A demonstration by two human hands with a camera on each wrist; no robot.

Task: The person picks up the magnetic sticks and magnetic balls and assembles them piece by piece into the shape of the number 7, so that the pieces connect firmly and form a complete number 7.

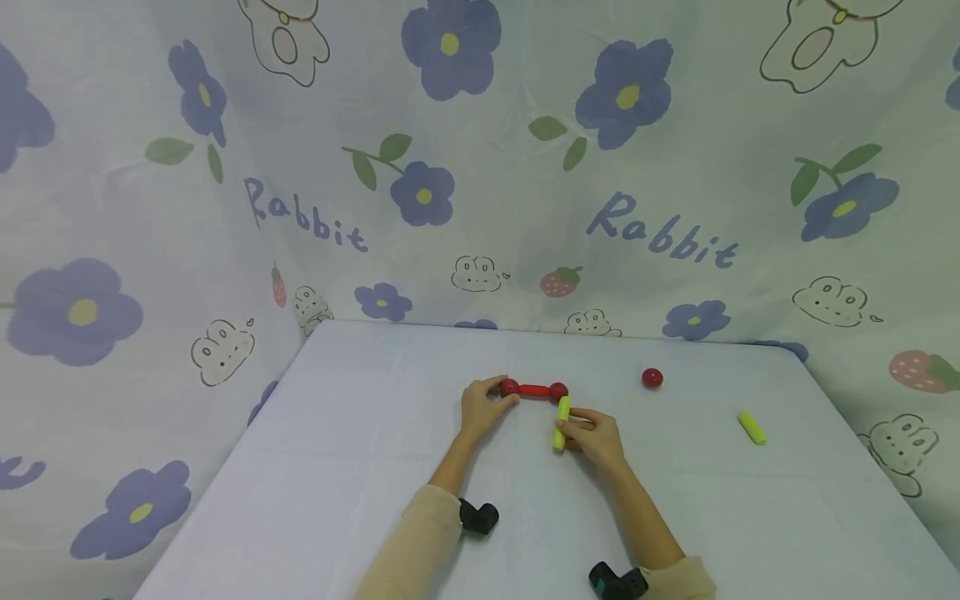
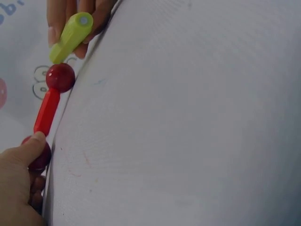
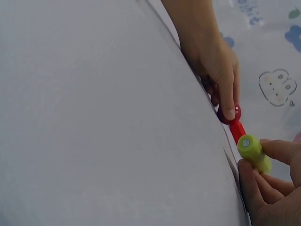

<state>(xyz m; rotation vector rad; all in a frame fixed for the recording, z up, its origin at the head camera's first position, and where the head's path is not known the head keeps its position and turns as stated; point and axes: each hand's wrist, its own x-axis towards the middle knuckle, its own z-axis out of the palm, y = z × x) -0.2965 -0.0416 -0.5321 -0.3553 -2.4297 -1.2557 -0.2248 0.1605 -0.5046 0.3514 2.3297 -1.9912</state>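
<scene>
My left hand (image 1: 482, 408) pinches a dark red ball (image 1: 509, 387) at the left end of a red rod (image 1: 535, 390). A second dark red ball (image 1: 558, 391) sits on the rod's right end. In my right hand (image 1: 596, 437) is a yellow-green rod (image 1: 562, 423), gripped between thumb and fingers. Its far end lies right at the second ball in the head view. The left wrist view shows a small silvery disc on the near end face of the yellow-green rod (image 2: 73, 37). From the right wrist, that rod (image 3: 254, 153) overlaps part of the red one.
Another dark red ball (image 1: 652, 378) lies on the white table (image 1: 337, 467) to the right, toward the back. Farther right lies a second yellow-green rod (image 1: 752, 427). A printed curtain (image 1: 480, 225) hangs behind the table.
</scene>
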